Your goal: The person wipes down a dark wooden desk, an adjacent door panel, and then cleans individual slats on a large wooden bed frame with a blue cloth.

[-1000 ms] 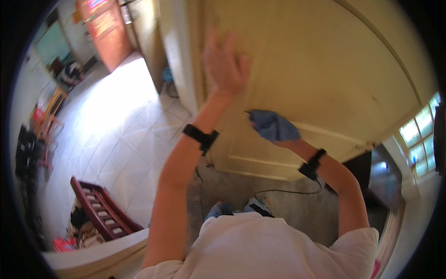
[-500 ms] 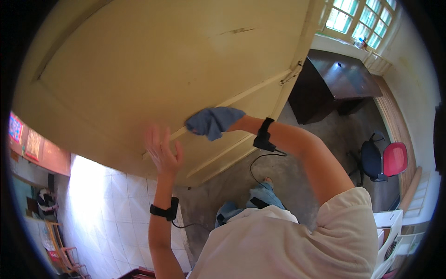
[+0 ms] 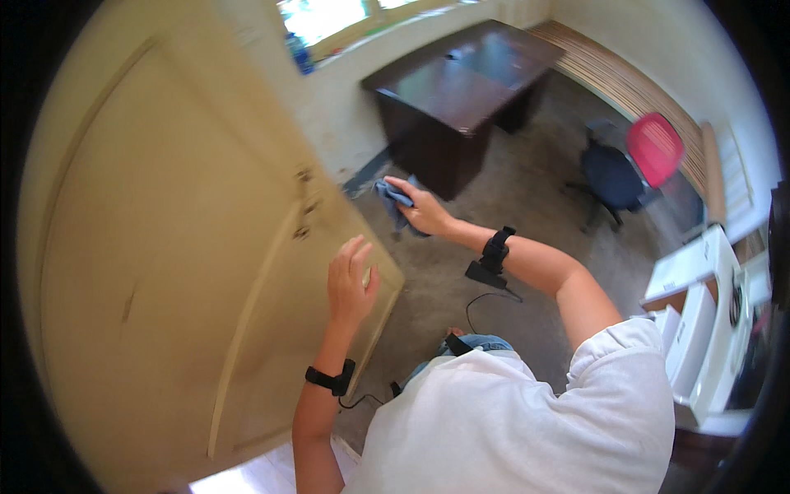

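Note:
A crumpled blue cloth [image 3: 393, 200] is gripped in my right hand [image 3: 425, 213], held out in the air past the edge of a cream wooden door [image 3: 177, 239]. The cloth hangs partly below the fingers and is apart from the door. My left hand [image 3: 351, 284] is raised near the door's edge, fingers stretched and thumb apart, with nothing in it. Whether its fingertips touch the door I cannot tell. Just above that hand, a metal bolt latch [image 3: 306, 206] is fixed to the door. Each wrist wears a black strap with a cable.
A dark brown desk [image 3: 473, 78] stands beyond my right hand, below a window [image 3: 329, 18]. On the right are a red-backed office chair [image 3: 654, 152] and white drawers [image 3: 695, 346]. A blue bottle [image 3: 299, 53] sits on the sill. Wooden slats [image 3: 613, 70] lie along the wall.
The cloth has left the door's surface and moved right with my right hand. My view has turned right; the door now appears farther left. My left hand stays open.

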The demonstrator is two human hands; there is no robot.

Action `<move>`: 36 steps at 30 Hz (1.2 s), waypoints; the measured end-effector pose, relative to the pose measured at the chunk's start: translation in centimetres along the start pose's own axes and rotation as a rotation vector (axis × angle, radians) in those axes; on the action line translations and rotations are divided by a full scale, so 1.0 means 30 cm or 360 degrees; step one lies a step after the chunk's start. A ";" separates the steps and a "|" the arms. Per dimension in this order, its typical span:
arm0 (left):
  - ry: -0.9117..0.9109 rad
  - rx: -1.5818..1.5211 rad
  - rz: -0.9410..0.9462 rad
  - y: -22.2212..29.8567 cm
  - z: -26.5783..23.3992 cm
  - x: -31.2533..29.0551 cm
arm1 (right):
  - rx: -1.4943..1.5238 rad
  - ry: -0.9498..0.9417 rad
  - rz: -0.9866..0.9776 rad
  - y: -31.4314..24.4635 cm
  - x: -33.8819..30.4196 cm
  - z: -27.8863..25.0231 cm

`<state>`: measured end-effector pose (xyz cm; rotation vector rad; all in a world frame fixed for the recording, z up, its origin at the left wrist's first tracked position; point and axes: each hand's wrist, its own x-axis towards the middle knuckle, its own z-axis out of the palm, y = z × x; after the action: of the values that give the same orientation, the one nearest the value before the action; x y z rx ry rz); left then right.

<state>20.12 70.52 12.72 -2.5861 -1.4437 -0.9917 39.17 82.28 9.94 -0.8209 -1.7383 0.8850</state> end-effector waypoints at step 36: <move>-0.2183 -0.1273 0.1811 0.837 1.493 0.832 | 0.1906 0.2837 0.0258 0.444 -0.779 -0.879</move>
<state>71.92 88.91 -2.72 -3.7495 1.0442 0.6505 72.66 74.36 -5.39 -0.4834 0.4537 0.6414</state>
